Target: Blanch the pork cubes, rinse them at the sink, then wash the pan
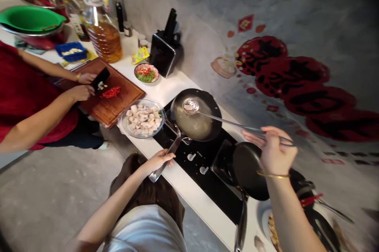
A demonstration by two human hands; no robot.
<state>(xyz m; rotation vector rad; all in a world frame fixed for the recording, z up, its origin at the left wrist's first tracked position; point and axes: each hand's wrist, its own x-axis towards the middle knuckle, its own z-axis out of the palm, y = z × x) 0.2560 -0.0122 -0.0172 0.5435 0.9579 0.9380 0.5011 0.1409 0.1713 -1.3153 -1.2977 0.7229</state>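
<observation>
My right hand is wrapped round the long handle of a metal slotted ladle. The ladle's perforated bowl is over the far part of the wok, with a pale piece of food in it. Cloudy, pale liquid lies in the wok, which sits on the far burner. My left hand is closed on the wok's metal handle, near the counter edge. Just left of the wok stands a glass bowl filled with pale, cut chunks of food.
A black frying pan sits on the near side of the cooktop. At left, a co-worker in red holds a cleaver over a cutting board. Behind are an oil jug, a knife block and a small bowl.
</observation>
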